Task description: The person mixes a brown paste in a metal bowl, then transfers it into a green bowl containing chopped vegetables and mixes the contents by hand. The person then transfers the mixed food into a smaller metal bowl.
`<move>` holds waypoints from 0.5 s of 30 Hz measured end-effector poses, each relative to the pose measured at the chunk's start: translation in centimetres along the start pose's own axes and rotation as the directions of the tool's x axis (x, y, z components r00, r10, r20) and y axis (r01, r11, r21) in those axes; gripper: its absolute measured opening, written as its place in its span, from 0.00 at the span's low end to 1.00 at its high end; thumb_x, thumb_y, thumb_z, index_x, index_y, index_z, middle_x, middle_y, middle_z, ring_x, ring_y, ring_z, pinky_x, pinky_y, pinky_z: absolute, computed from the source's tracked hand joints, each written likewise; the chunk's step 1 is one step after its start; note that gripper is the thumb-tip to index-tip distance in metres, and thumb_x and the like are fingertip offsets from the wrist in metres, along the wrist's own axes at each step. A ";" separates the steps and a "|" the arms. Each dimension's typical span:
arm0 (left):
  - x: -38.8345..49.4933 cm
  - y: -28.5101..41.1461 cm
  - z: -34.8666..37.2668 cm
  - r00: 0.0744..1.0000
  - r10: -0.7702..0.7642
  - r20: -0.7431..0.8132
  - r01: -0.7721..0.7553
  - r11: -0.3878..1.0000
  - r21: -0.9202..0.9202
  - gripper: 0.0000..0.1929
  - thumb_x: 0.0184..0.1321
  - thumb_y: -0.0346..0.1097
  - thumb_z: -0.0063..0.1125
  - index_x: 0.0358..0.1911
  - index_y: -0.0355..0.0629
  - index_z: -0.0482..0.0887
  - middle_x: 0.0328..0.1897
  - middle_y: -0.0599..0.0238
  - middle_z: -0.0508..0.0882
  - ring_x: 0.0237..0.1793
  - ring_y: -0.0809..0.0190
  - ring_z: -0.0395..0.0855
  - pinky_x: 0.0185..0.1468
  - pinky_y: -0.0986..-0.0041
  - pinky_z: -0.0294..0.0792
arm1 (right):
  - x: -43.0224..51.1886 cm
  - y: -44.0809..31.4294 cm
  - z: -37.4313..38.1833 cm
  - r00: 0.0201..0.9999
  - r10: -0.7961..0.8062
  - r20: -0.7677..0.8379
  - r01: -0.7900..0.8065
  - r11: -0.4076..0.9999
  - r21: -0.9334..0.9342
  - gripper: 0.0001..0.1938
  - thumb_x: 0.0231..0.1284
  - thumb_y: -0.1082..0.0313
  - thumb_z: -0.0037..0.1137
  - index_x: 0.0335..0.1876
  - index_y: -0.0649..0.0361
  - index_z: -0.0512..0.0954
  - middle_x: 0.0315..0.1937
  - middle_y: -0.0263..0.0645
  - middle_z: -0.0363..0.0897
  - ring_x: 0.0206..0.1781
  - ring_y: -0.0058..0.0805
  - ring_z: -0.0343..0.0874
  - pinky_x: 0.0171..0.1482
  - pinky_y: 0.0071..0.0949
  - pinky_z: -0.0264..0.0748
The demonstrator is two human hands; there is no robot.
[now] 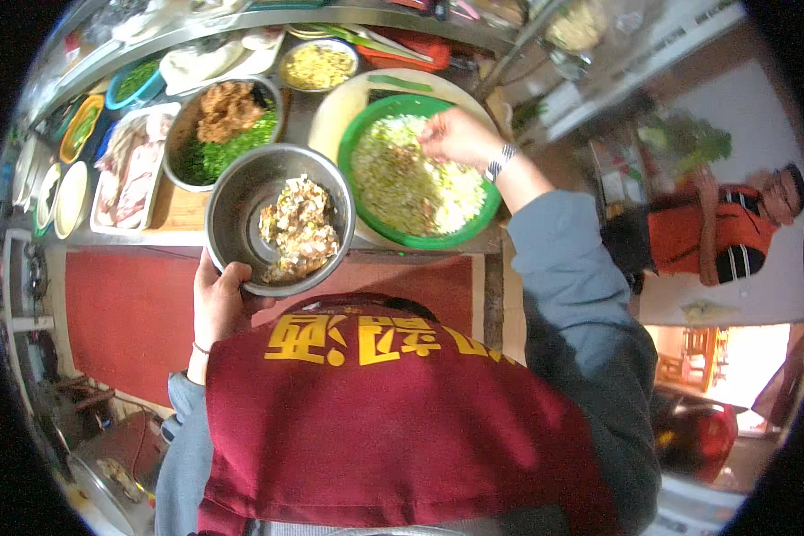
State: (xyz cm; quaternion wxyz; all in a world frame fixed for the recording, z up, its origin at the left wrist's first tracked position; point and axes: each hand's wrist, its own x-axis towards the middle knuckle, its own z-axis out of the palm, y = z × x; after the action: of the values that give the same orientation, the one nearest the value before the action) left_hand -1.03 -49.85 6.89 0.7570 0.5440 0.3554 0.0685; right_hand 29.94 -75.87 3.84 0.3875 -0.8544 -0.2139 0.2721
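Observation:
My left hand [224, 295] grips the lower left rim of a steel bowl [234, 214], tilted before my apron [375, 429]. A clump of chopped, mixed filling [301, 231] lies in this bowl. To its right, a green plastic basin [402, 239] full of finely chopped pale-green vegetable [388, 174] sits on a round chopping board [328, 124]. Brownish bits show among the vegetable. My right hand [457, 137] is over the basin's upper right part, fingers curled together; whether they pinch anything is hidden.
Behind the held bowl stands another steel bowl [174, 161] with brown minced filling [228, 110] and chopped greens [241, 147]. Left of it is a white tray [151, 218] of raw meat. A bowl of yellow chopped food [318, 65] sits farther back. A person [703, 228] stands at the right.

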 end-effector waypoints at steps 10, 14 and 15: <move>-0.6 -1.8 -3.0 0.975 -0.013 -0.221 0.006 0.999 -0.033 0.24 0.54 0.21 0.43 0.58 0.42 0.67 0.38 0.57 0.81 0.23 0.59 0.85 0.18 0.75 0.80 | 3.3 2.8 6.5 0.954 -0.300 -0.005 0.230 0.742 -0.630 0.24 0.38 0.70 0.70 0.47 0.59 0.77 0.49 0.47 0.75 0.53 0.43 0.75 0.58 0.36 0.72; 0.0 -2.7 -3.8 0.980 0.001 -0.198 -0.020 0.995 -0.093 0.24 0.54 0.22 0.44 0.57 0.43 0.68 0.36 0.57 0.81 0.20 0.61 0.83 0.17 0.76 0.79 | 3.9 3.3 5.3 0.956 -0.293 -0.025 0.242 0.831 -0.502 0.18 0.33 0.70 0.70 0.36 0.60 0.79 0.36 0.44 0.80 0.39 0.37 0.80 0.45 0.31 0.77; -0.1 -2.6 -3.6 0.979 0.011 -0.205 -0.031 0.995 -0.094 0.24 0.54 0.22 0.44 0.57 0.42 0.68 0.36 0.57 0.81 0.19 0.61 0.83 0.17 0.76 0.79 | 3.1 2.3 5.0 0.962 -0.265 -0.063 0.215 0.881 -0.421 0.11 0.35 0.72 0.67 0.29 0.61 0.78 0.28 0.42 0.80 0.37 0.37 0.82 0.41 0.32 0.78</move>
State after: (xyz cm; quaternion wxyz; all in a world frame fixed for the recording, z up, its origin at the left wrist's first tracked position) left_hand -4.09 -48.15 4.09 0.7413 0.5007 0.4215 0.1491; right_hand 29.51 -72.80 -1.61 0.2425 -0.8980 -0.3472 0.1196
